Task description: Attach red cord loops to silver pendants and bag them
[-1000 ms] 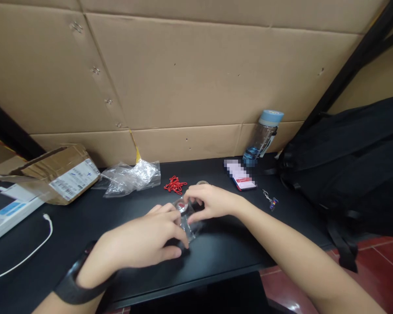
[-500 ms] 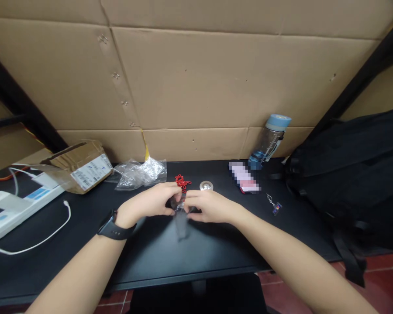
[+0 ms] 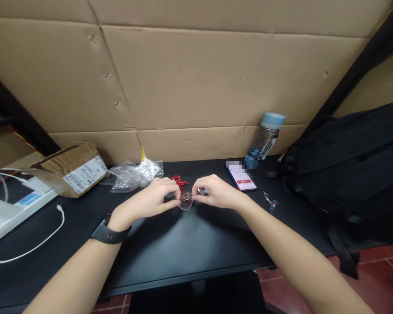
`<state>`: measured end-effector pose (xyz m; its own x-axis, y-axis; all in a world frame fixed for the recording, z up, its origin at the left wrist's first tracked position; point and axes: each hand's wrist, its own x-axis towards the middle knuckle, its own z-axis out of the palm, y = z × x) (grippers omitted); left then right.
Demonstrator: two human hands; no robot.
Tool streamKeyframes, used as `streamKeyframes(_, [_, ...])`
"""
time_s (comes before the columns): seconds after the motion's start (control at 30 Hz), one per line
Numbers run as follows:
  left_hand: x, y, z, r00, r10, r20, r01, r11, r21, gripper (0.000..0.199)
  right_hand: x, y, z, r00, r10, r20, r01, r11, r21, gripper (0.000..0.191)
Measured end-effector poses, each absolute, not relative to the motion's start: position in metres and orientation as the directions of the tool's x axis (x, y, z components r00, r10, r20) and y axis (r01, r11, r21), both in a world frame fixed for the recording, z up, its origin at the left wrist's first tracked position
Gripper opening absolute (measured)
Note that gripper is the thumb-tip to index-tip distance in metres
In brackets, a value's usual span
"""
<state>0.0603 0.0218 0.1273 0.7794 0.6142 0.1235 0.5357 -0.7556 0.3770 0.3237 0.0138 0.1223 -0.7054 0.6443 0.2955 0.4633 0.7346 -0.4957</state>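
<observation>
Between my two hands is a small clear plastic bag, with something red and dark showing in or through it, too small to name. My left hand, with a black watch on its wrist, pinches the bag's left side between thumb and fingers. On the opposite side, my right hand grips it the same way. Just behind the bag lies a bundle of red cord on the black table. A shiny round metal piece is partly hidden behind my right hand.
Crumpled clear plastic bags and an opened cardboard box lie left, near a white power strip and cable. To the right are a phone, a water bottle, a small keychain and a black backpack.
The bag hung down blurred below my fingers; now it is gathered up and stretched between both hands. My hands have moved slightly apart. The whole view has shifted a little.
</observation>
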Motion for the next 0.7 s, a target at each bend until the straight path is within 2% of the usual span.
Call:
streamKeyframes(0.23, [0.055, 0.023, 0.132, 0.754, 0.644, 0.129, 0.558, -0.731, 0.393, 0.019, 0.341, 0.028, 0.124, -0.678, 0.705, 0.209, 0.492, 0.646, -0.584, 0.008])
streamKeyframes(0.53, [0.063, 0.018, 0.132, 0.729, 0.676, 0.107, 0.512, -0.643, 0.570, 0.023, 0.339, 0.027, 0.121, -0.675, 0.729, 0.114, 0.364, 0.462, -0.809, 0.013])
streamKeyframes(0.7, [0.059, 0.019, 0.133, 0.760, 0.647, 0.072, 0.503, -0.654, 0.565, 0.021, 0.339, 0.025, 0.120, -0.658, 0.751, 0.061, 0.364, 0.387, -0.847, 0.041])
